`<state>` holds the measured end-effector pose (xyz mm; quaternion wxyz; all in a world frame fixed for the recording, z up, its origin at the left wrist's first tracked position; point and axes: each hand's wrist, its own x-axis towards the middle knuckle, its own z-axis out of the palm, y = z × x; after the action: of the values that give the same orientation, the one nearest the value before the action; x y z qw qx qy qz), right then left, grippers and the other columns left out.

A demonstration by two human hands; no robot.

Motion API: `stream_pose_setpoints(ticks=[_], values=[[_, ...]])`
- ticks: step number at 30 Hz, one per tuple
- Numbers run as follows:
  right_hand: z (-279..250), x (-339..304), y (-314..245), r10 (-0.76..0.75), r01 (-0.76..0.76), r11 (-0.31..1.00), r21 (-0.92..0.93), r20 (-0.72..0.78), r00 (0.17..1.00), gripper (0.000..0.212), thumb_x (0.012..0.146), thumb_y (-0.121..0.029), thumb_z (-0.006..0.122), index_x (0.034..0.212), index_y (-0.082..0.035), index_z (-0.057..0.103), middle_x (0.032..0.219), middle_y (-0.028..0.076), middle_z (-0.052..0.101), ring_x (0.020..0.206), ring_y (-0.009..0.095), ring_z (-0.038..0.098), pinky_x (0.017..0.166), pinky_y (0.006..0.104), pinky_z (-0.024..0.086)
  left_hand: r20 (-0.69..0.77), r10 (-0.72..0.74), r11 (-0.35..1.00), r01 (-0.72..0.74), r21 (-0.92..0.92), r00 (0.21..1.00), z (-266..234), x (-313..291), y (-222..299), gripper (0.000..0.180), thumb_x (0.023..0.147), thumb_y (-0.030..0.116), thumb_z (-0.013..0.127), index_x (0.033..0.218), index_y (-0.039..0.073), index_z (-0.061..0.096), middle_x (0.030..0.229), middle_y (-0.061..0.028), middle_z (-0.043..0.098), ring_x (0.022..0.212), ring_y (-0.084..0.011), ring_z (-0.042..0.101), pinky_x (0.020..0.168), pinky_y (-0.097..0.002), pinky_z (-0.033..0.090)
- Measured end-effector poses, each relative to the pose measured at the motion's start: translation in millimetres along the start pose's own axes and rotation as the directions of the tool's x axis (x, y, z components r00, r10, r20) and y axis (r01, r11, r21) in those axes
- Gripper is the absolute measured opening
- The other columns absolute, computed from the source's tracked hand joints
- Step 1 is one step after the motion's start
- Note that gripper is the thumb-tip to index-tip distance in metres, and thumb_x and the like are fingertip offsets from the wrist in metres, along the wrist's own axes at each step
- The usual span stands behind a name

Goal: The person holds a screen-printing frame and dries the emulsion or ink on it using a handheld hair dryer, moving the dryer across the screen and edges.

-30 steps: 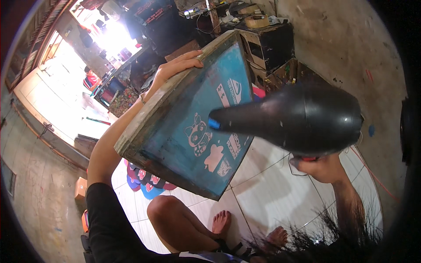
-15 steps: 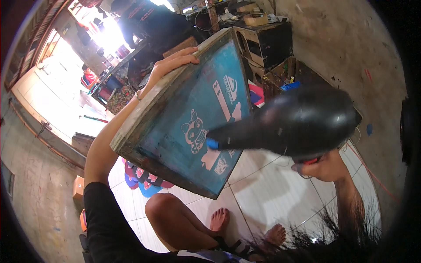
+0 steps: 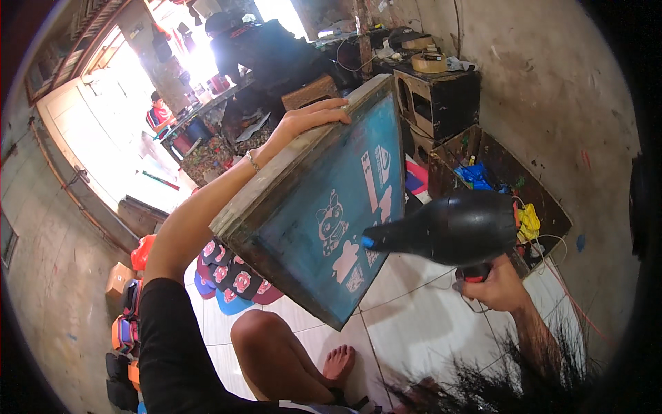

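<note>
A silk-screen printing frame (image 3: pixel 296 214) with a wooden border and blue mesh stands tilted in front of me. Pale cartoon shapes and lettering show on its mesh. My left hand (image 3: pixel 307 124) is closed over the frame's upper wooden edge, fingers lying on top. From the right, my right hand (image 3: pixel 500 286) grips the handle of a black hair dryer (image 3: pixel 455 226). The dryer's narrow nozzle, with a blue patch at its tip, points left at the mesh near its lower right edge. Whether tip and mesh touch, I cannot tell.
Several printed caps (image 3: pixel 241 281) lie on the tiled floor behind the frame. An open wooden box (image 3: pixel 545 200) with yellow and blue items stands at right, beside a black cabinet (image 3: pixel 452 96). Two people are farther back: one in dark clothing (image 3: pixel 265 52), another near the doorway.
The dryer has dropped lower, its nozzle moving from beside the cartoon figure toward the mesh's lower right edge. My left hand keeps its hold on the frame. The whole view has shifted.
</note>
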<state>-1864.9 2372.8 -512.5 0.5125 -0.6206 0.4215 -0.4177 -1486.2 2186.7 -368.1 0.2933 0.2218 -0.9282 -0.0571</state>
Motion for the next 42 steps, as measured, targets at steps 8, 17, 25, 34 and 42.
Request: stream_pose_setpoints(ticks=[8, 17, 25, 34, 42], values=[[3, 3, -6, 0.053, -0.052, 0.998, -0.046, 0.011, 0.999, 0.055, 0.072, -0.002, 0.075, 0.124, -0.002, 0.056, 0.113, 0.005, 0.063, 0.103, 0.012, 0.058, 0.089, 0.0294, 0.048, -0.022, 0.034, 0.999, -0.033, 0.036, 0.999, 0, 0, 1, 0.037, 0.082, 0.021, 0.07, 0.116, 0.006, 0.067, 0.138, -0.02, 0.054, 0.129, -0.0331, 0.052, 0.104, -0.04, 0.042], [2, 3, -10, 0.068, -0.064, 0.997, -0.047, 0.092, 0.993, 0.061, 0.074, 0.0, 0.078, 0.129, -0.004, 0.053, 0.114, 0.005, 0.063, 0.105, 0.015, 0.059, 0.089, 0.0308, 0.049, -0.031, 0.071, 0.997, -0.07, 0.013, 0.997, -1, 2, -1, 0.039, 0.082, 0.024, 0.07, 0.116, 0.005, 0.067, 0.136, -0.0208, 0.056, 0.13, -0.0333, 0.051, 0.104, -0.0411, 0.042], [11, 4, -28, -0.065, 0.076, 0.995, 0.065, -0.159, 0.985, 0.044, 0.074, 0.004, 0.077, 0.114, -0.002, 0.059, 0.093, 0.002, 0.063, 0.083, 0.011, 0.06, 0.075, 0.0296, 0.05, 0.005, 0.005, 0.999, -0.006, 0.035, 1.0, 1, 4, 6, 0.036, 0.083, 0.018, 0.068, 0.117, 0.006, 0.067, 0.139, -0.0183, 0.055, 0.129, -0.0303, 0.052, 0.103, -0.0381, 0.042], [20, 3, -47, -0.11, 0.121, 0.99, 0.077, -0.13, 0.985, 0.031, 0.074, 0.005, 0.077, 0.101, -0.002, 0.064, 0.09, 0.0, 0.062, 0.083, 0.01, 0.058, 0.072, 0.0272, 0.048, 0.001, 0.01, 0.999, -0.01, 0.05, 1.0, -1, 4, 4, 0.036, 0.082, 0.016, 0.069, 0.117, 0.008, 0.067, 0.138, -0.017, 0.055, 0.13, -0.0302, 0.052, 0.104, -0.0383, 0.043], [13, 6, -40, -0.061, 0.055, 0.997, -0.049, -0.122, 0.991, 0.054, 0.074, 0.001, 0.076, 0.124, -0.003, 0.056, 0.109, 0.005, 0.062, 0.098, 0.015, 0.06, 0.087, 0.0306, 0.05, -0.014, 0.044, 0.999, -0.043, 0.014, 0.999, -4, 4, 1, 0.039, 0.081, 0.019, 0.073, 0.117, 0.006, 0.066, 0.137, -0.0191, 0.055, 0.131, -0.0322, 0.051, 0.105, -0.0405, 0.042]])
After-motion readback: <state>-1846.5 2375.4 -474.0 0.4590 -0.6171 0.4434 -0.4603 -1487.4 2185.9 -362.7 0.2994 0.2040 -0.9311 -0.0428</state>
